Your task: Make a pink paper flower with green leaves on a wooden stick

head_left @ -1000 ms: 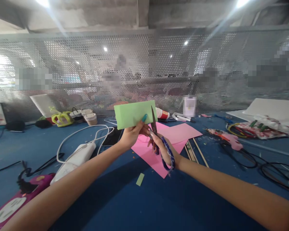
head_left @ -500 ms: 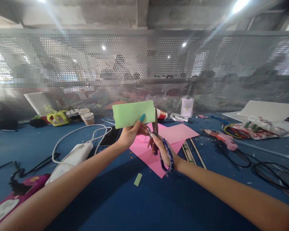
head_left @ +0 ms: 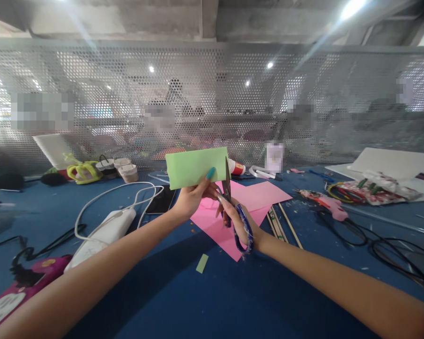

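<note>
A folded-looking piece of light green paper (head_left: 194,165) is pinched in my left hand (head_left: 194,200), held up above the table. My right hand (head_left: 245,223) grips a pair of scissors (head_left: 227,181) by handles wrapped in dark blue. Their blades point upward at the right edge of the green paper, one of them in front of it. Below both hands lie pink paper sheets (head_left: 226,235), partly covered by the hands. A small green paper strip (head_left: 202,263) rests on the table nearer to me.
Left of my hands lie a white power strip (head_left: 106,230) with its cable, a dark phone (head_left: 161,200) and a magenta device (head_left: 38,278). To the right are wooden sticks (head_left: 286,221), a pink glue gun (head_left: 327,205) and black cord. A perforated metal screen (head_left: 212,103) stands behind.
The scissor blades have shifted slightly left, and now overlap the right edge of the green paper. My left hand stays almost still. A blurred dark object has appeared at the far left edge.
</note>
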Tool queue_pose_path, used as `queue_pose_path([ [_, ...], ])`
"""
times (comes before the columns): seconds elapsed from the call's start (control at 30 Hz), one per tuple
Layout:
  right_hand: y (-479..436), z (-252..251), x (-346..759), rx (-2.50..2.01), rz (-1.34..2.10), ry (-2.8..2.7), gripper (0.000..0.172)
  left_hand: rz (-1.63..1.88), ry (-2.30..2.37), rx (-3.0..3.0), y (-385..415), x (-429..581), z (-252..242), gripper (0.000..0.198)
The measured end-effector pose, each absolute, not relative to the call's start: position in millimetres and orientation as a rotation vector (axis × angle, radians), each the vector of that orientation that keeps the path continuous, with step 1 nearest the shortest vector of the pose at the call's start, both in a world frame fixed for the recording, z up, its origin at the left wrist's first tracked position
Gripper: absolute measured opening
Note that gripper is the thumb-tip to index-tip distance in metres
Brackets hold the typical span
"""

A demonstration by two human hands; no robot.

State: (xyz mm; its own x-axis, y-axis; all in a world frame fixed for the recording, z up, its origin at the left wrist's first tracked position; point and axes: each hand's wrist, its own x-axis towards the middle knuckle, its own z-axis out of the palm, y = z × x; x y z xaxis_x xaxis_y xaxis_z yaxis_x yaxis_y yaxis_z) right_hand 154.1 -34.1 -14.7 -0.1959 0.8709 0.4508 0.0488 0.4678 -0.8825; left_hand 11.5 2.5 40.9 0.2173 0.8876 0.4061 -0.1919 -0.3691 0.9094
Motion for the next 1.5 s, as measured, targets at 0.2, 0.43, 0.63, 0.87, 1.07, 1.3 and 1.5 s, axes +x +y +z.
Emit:
queue_pose_path([
  [0.2, -34.9, -13.4, 153.7, -0.850, 0.888, -1.608, 0.041, 1.356, 0.758, 1.515, 2.1, 11.6, 42.2, 0.045],
  [0.43, -37.2, -11.2, 152.6, -0.859, 0.875, -1.599, 0.041, 1.342, 0.739, 1.523, 2.6, 10.2, 42.9, 0.045],
  [0.63, -38.2, -9.6, 152.6, -0.859, 0.881, -1.596, 0.041, 1.352, 0.728, 1.537, 2.8, 10.4, 41.2, 0.043],
  [0.87, -35.2, -13.3, 152.9, -0.839, 0.859, -1.603, 0.040, 1.337, 0.688, 1.585, 3.7, 8.5, 41.6, 0.040],
  [1.07, -36.9, -10.1, 156.7, -0.810, 0.877, -1.661, 0.030, 1.316, 0.681, 1.594, 2.6, 8.7, 42.5, 0.044],
  [1.3, -36.0, -8.2, 159.1, -0.815, 0.921, -1.693, 0.020, 1.309, 0.691, 1.607, 1.9, 9.0, 40.6, 0.043],
  [1.5, -36.5, -8.0, 157.9, -0.781, 0.954, -1.664, 0.021, 1.319, 0.674, 1.606, 0.4, 9.5, 41.7, 0.044],
])
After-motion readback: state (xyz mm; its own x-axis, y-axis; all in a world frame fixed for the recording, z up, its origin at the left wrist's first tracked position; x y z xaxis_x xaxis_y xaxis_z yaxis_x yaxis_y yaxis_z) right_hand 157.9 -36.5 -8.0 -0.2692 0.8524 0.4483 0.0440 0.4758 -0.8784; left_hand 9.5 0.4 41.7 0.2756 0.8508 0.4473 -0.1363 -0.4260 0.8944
